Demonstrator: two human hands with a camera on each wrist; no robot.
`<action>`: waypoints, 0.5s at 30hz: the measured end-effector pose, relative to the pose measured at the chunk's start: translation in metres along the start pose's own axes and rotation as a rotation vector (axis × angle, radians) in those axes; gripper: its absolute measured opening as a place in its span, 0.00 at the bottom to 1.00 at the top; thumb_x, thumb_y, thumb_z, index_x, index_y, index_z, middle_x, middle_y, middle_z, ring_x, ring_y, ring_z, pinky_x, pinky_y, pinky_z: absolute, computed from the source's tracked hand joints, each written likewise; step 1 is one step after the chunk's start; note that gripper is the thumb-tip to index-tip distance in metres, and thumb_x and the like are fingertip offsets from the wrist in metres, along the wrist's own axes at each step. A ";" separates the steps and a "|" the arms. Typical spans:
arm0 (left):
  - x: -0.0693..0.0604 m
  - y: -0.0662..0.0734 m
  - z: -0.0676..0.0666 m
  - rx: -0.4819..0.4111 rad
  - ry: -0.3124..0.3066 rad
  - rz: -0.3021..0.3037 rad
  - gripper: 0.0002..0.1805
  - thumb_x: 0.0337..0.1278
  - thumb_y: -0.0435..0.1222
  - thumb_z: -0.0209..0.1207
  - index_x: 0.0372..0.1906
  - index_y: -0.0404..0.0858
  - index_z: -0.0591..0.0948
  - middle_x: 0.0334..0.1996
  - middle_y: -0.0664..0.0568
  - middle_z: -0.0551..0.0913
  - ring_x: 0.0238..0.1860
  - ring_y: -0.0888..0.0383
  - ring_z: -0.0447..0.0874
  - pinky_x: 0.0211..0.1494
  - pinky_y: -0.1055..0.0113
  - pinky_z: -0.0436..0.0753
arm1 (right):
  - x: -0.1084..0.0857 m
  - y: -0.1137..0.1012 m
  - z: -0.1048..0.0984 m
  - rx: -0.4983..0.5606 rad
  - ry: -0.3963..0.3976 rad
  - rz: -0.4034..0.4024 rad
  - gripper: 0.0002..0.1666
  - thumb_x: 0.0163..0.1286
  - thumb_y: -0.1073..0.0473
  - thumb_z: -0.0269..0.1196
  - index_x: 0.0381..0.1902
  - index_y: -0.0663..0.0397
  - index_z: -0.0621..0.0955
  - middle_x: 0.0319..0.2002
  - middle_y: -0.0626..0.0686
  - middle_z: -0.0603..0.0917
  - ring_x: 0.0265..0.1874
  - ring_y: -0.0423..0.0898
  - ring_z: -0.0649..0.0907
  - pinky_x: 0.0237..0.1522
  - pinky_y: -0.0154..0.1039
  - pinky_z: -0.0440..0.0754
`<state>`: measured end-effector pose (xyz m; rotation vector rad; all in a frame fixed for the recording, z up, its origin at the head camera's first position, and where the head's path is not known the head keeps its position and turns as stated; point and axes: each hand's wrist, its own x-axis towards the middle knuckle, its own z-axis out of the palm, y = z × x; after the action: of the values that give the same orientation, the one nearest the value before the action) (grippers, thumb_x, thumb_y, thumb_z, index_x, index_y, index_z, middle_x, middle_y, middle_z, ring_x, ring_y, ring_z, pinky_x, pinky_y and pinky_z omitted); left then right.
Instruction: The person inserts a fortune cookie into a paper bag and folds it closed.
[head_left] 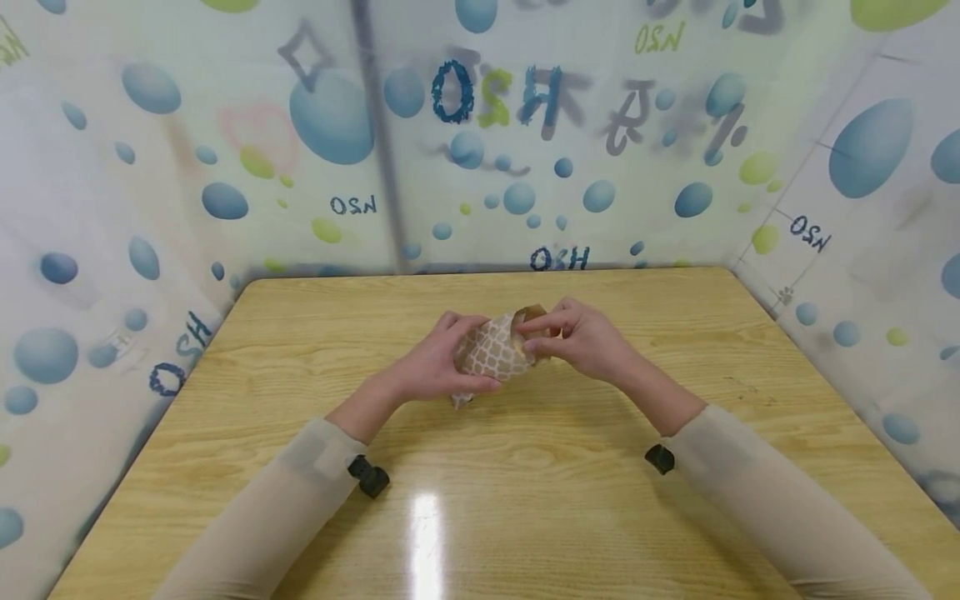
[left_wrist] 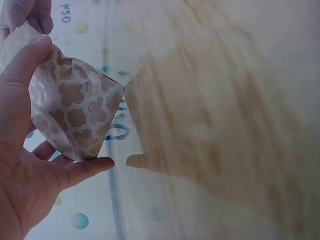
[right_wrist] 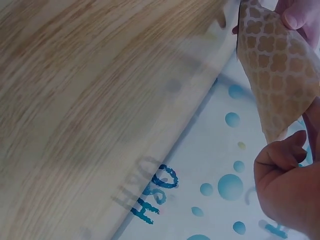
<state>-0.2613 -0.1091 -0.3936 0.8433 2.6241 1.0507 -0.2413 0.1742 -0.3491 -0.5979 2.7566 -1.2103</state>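
Observation:
A small paper bag (head_left: 495,348), tan with a white lattice pattern, is held tilted above the table with its mouth toward the right. My left hand (head_left: 446,358) grips its closed end, thumb on the near side and fingers over the far side. In the left wrist view, the patterned bag (left_wrist: 82,107) lies between that hand's spread thumb and fingers. My right hand (head_left: 581,337) is at the mouth, index finger and thumb reaching into the opening; whether they pinch anything is unclear. From the right wrist, the bag (right_wrist: 280,65) partly covers those fingers.
The wooden table (head_left: 525,500) spreads beneath both hands. Patterned curtains (head_left: 465,208) with blue and green dots stand behind and at both sides. A black wrist device (head_left: 367,475) sits on the left sleeve, another black device (head_left: 660,458) on the right.

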 end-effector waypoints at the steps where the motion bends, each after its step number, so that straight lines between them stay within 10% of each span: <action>1: 0.000 0.000 0.000 0.000 0.001 0.002 0.55 0.58 0.57 0.79 0.86 0.51 0.63 0.69 0.46 0.66 0.68 0.46 0.72 0.74 0.42 0.79 | 0.000 0.000 0.001 -0.010 0.000 0.006 0.17 0.74 0.55 0.74 0.59 0.45 0.93 0.36 0.52 0.74 0.36 0.51 0.70 0.37 0.43 0.74; 15: -0.001 0.001 0.001 0.007 0.007 0.031 0.52 0.61 0.54 0.78 0.84 0.46 0.66 0.68 0.45 0.67 0.66 0.46 0.72 0.72 0.44 0.78 | 0.004 -0.003 0.006 -0.067 -0.019 0.042 0.18 0.74 0.54 0.75 0.59 0.50 0.92 0.38 0.53 0.73 0.36 0.50 0.68 0.38 0.43 0.71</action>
<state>-0.2592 -0.1087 -0.3936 0.8862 2.6305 1.0550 -0.2422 0.1665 -0.3509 -0.5506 2.7891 -1.1020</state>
